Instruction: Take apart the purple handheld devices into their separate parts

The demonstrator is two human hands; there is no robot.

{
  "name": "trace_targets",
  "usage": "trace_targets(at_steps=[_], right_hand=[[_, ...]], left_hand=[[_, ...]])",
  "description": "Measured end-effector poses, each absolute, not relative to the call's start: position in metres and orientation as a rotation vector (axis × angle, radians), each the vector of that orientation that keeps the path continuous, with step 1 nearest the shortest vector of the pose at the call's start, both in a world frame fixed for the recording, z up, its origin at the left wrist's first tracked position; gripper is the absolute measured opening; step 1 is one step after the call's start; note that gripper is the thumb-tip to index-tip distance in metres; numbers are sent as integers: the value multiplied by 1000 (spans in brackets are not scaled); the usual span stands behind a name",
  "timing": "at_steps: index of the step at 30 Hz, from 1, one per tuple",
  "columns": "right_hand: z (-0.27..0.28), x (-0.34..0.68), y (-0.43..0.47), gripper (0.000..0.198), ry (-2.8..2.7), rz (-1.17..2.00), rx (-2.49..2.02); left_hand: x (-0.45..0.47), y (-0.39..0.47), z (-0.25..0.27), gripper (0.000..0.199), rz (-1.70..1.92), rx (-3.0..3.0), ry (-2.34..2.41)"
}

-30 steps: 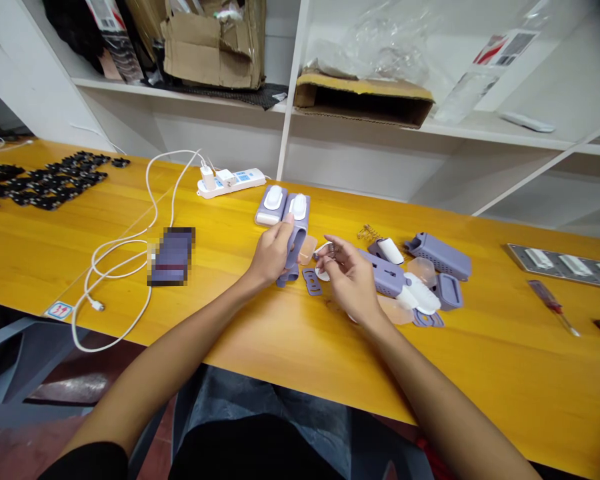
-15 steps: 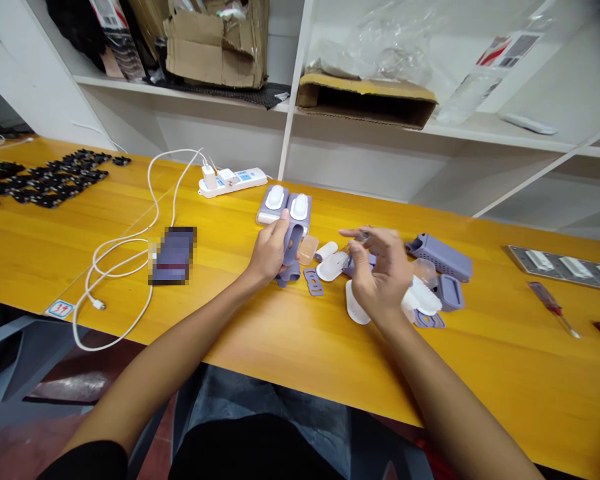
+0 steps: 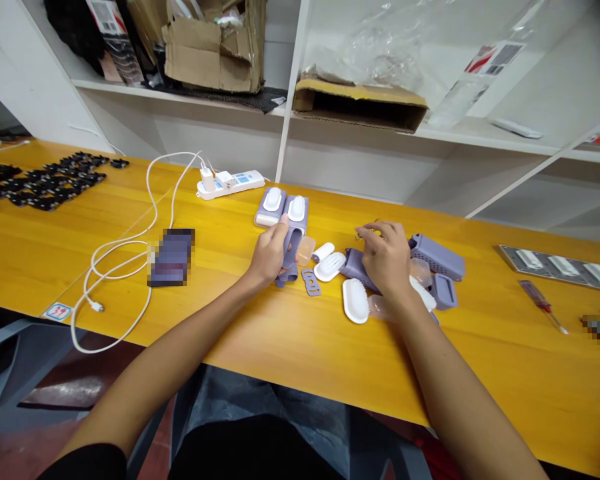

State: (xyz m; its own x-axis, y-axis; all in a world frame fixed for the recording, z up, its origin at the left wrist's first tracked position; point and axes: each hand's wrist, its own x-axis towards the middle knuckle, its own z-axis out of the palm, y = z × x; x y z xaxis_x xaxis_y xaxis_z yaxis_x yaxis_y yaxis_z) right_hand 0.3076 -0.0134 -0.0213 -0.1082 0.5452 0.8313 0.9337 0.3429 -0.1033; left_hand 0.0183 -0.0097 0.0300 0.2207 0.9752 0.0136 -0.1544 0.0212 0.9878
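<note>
My left hand is closed around a hollow purple plastic sleeve, its open end facing up. Another purple piece shows just under that hand. My right hand hovers above the parts pile with its fingers bent together at the tips. A small yellowish thing shows at those fingertips, too blurred to name. Beneath the right hand lies a perforated purple casing, partly covered by it. Between the hands lie a ribbed white oval piece, a white cylinder, a clear orange-tinted cover and a flat purple frame.
Two purple units with white knobs stand behind my left hand. Right of the pile are another perforated casing and a screwdriver. A white cable, a power strip and several black parts lie leftward. Shelves rise behind.
My right hand has lifted and turned slightly over the pile, uncovering more of the purple casing and the white oval piece. My left hand keeps hold of the sleeve.
</note>
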Motion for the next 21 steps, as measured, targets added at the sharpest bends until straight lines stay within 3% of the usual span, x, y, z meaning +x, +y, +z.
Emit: trace_targets(at_steps=[21], right_hand=[[-30, 314, -12, 39, -1837, -336, -1701]], left_hand=[[18, -11, 31, 71, 1100, 1186, 944]])
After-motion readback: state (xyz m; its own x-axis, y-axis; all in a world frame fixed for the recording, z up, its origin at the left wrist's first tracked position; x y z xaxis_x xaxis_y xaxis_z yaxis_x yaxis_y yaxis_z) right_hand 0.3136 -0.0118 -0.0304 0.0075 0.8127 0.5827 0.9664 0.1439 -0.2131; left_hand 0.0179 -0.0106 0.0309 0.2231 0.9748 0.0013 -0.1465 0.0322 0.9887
